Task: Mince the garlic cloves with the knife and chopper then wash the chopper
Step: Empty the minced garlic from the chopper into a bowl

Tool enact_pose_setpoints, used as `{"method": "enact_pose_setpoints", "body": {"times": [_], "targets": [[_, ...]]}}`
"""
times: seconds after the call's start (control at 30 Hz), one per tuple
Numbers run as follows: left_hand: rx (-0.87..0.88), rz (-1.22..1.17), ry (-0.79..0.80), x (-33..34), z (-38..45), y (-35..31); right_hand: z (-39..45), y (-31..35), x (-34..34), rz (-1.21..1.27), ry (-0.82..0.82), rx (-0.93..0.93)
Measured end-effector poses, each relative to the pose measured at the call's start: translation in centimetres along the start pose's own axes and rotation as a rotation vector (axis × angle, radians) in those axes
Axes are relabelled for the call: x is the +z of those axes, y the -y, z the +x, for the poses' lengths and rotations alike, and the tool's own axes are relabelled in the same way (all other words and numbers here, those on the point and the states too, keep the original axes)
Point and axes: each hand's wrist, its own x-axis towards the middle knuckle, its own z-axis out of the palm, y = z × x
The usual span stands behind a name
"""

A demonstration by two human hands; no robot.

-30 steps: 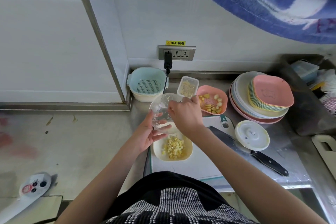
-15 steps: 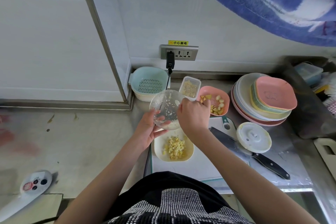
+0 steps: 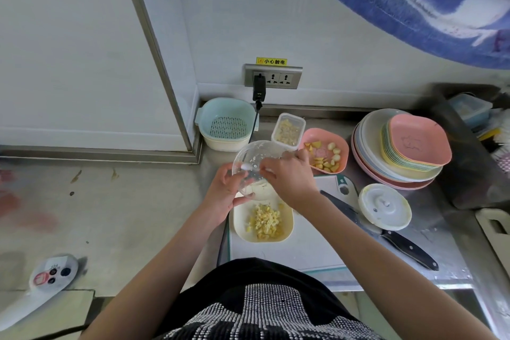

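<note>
Head view: at 8 o'clock low on the floor lies a white remote [image 3: 47, 281]. Toward 11 o'clock from the centre a teal strainer basket [image 3: 226, 125] sits against the wall under the socket [image 3: 272, 76].

The left hand [image 3: 224, 196] comes up from 7 o'clock, forearm slanting toward 1 o'clock, palm turned inward. Its fingers and thumb curl round the near left edge of the clear chopper bowl [image 3: 255, 163] and grip it. The bowl is tipped, its open mouth facing the camera and slightly down, bits of garlic stuck to its inner wall; it hangs just above the far rim of the cream dish [image 3: 240, 218]. That dish holds the minced garlic [image 3: 265, 221] and sits on the white cutting board [image 3: 309, 246].

The right hand [image 3: 289, 174] comes in from 5 o'clock, forearm running toward 11 o'clock, back of the hand up. Its fingers are bent and reach into the bowl's mouth; whether they pinch anything inside I cannot tell.

Past the bowl at 12 o'clock stands a small clear tub [image 3: 288, 131] of chopped bits; at 1 o'clock a pink dish [image 3: 342, 146] holds garlic cloves [image 3: 334, 153]. The knife [image 3: 386, 232] lies half on the board, long axis from 10 to 4 o'clock, tip toward the right wrist, black handle at the 4 o'clock end. The chopper lid [image 3: 385, 205] lies flat over the blade. At 2 o'clock is a stack of plates [image 3: 400, 152].
</note>
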Motion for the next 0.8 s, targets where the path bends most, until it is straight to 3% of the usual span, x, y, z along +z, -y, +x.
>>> {"method": "enact_pose_setpoints", "body": {"times": [0.07,0.17,0.3,0.47,0.67,0.8], "targets": [[0.001,0.014,-0.001,0.0,-0.1,0.0,-0.3,-0.1,-0.2,-0.044,-0.048,-0.023],[-0.002,-0.018,-0.012,0.0,-0.2,0.1,-0.3,-0.2,-0.5,-0.083,-0.164,0.168],[-0.003,-0.036,-0.040,-0.3,-0.1,0.0,-0.9,-0.1,0.2,0.003,0.044,-0.031],[0.008,-0.021,-0.019,-0.5,-0.4,0.3,-0.3,-0.9,0.0,-0.003,-0.100,0.081],[0.034,-0.023,-0.034,-0.3,0.0,0.0,-1.0,-0.7,1.5,0.004,0.000,-0.190],[0.036,0.004,-0.029,-0.5,0.0,0.5,-0.9,-1.7,1.0,-0.054,-0.144,-0.054]]}}
